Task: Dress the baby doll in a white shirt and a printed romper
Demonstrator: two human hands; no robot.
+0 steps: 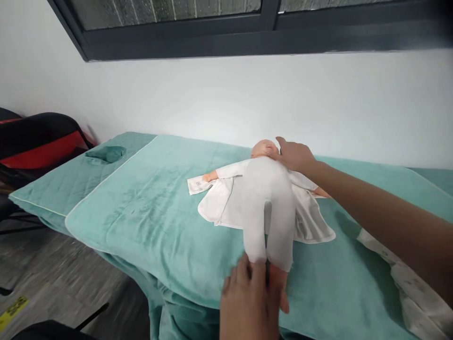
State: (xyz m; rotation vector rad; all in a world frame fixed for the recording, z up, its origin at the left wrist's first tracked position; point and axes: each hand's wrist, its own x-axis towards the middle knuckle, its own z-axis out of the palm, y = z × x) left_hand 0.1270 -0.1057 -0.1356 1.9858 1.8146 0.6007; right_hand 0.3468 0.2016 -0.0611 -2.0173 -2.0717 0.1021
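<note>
A baby doll (pixel 269 189) in a white long-sleeved bodysuit lies on its back, head toward the wall and bare feet toward me. Beneath its upper body a small white jacket (pixel 226 203) is spread out, and one of its sleeves lies beside the doll's hand on the left. My left hand (pixel 247 295) is closed around the doll's lower leg near the foot; some fingers are blurred. At the far end, my right hand (pixel 295 155) grips the side of the doll's head, partly covering it.
A green padded bed cover (pixel 148 208) carries everything, with a face hole (pixel 106 154) at its left end. White patterned cloth (pixel 417 288) lies under my right forearm. Black and red chairs (pixel 42 141) stand at left. A white wall and a dark-framed window (pixel 177 45) rise behind.
</note>
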